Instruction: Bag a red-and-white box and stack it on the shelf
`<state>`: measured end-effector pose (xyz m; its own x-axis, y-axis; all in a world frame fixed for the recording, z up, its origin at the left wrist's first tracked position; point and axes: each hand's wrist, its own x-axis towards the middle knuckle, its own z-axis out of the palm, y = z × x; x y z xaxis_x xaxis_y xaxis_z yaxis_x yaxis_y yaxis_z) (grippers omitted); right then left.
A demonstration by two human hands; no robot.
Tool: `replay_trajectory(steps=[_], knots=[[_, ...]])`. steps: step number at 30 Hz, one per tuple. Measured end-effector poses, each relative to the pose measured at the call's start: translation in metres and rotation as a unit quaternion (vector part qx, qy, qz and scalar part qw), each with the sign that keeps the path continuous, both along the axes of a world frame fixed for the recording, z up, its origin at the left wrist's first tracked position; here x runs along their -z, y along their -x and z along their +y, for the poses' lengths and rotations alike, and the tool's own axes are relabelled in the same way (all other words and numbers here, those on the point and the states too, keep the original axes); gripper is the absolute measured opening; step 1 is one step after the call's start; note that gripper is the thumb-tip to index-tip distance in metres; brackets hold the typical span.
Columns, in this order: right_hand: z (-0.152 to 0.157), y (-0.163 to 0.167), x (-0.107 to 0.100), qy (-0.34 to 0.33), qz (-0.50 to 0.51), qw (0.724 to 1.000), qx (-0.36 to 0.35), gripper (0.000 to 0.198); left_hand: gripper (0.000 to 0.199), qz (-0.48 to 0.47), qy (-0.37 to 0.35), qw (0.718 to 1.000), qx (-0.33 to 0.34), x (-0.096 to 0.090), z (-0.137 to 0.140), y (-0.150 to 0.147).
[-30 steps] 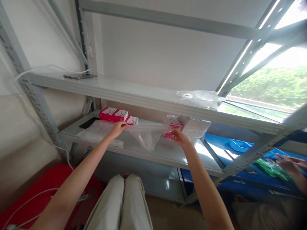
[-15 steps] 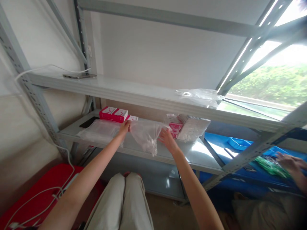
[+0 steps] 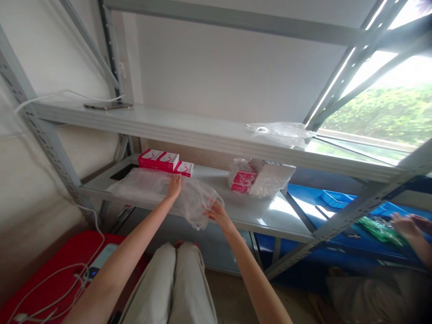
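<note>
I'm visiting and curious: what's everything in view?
Rack: one, grey, centre
Boxes: several, pink-and-white, centre left
Wrapped boxes: at least two, pink, centre right
Silvery packaging: count unclear, silver, centre right
Flat bags: several, clear, centre left
Loose bag: one, clear, centre
Slabs: two, dark, left
Crumpled plastic: one, clear, right of centre
Red surface: one, red, left
Cabling: count unclear, white, left
Green bundle: one, green, right
Co-worker's hands: two, bare, right
Left hand: one, bare, centre
Right hand: one, bare, centre

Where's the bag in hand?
Head view, near centre: the clear bag is between the left hand and right hand, right of the flat plastic.
</note>
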<state>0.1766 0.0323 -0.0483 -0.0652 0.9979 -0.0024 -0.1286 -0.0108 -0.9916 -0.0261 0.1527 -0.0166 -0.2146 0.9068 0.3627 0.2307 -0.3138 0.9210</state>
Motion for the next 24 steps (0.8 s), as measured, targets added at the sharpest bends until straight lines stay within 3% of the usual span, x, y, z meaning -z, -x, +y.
replay_trajectory(steps=[3, 5, 9, 12, 19, 22, 24], knots=[[-0.001, 0.001, -0.001, 0.012, 0.043, 0.999, 0.02, 0.055, 0.028, 0.022, -0.059, 0.992, -0.106, -0.001, -0.042, 0.001], [-0.001, 0.001, -0.005, 0.016, 0.058, 0.997, 0.037, 0.054, 0.032, 0.107, -0.09, 0.979, -0.148, 0.004, -0.077, 0.001], [-0.003, 0.003, -0.01, 0.003, 0.086, 0.996, 0.033, 0.05, 0.047, 0.263, 0.097, 0.959, 0.05, 0.025, -0.126, -0.001], [-0.006, 0.008, -0.011, 0.004, 0.096, 0.995, 0.02, 0.048, 0.049, 0.249, 0.14, 0.951, 0.115, 0.038, -0.131, -0.004], [-0.01, 0.012, -0.006, 0.015, 0.101, 0.995, 0.022, 0.046, 0.042, 0.282, 0.155, 0.939, 0.123, 0.047, -0.113, -0.005], [-0.007, 0.01, -0.004, 0.014, 0.112, 0.993, 0.028, 0.046, 0.04, 0.251, 0.146, 0.949, 0.121, 0.052, -0.108, -0.007], [-0.005, 0.009, -0.003, 0.008, 0.115, 0.993, 0.036, 0.045, 0.038, 0.195, 0.136, 0.958, 0.158, 0.056, -0.105, -0.009]])
